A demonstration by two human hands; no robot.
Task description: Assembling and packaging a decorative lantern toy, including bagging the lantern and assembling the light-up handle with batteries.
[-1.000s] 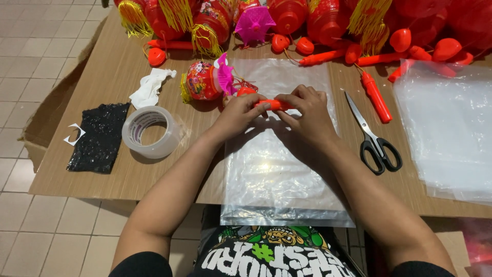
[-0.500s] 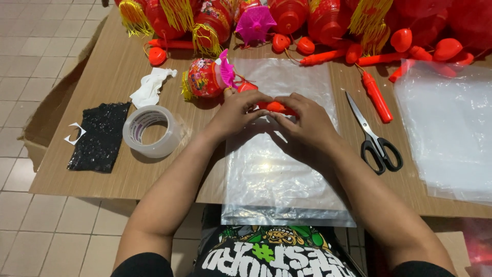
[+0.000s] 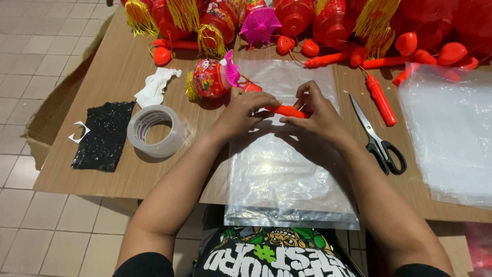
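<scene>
Head view: just above the middle of the frame we see both hands meeting on a slim orange-red plastic stick, which lies above a clear plastic bag on the brown wooden table. The left hand pinches its left end, the right hand its right, each closed on it. Its long axis runs left to right, slightly downward. A small round red printed lantern sits just upper left, nearer the left hand. Black-handled scissors lie at right.
</scene>
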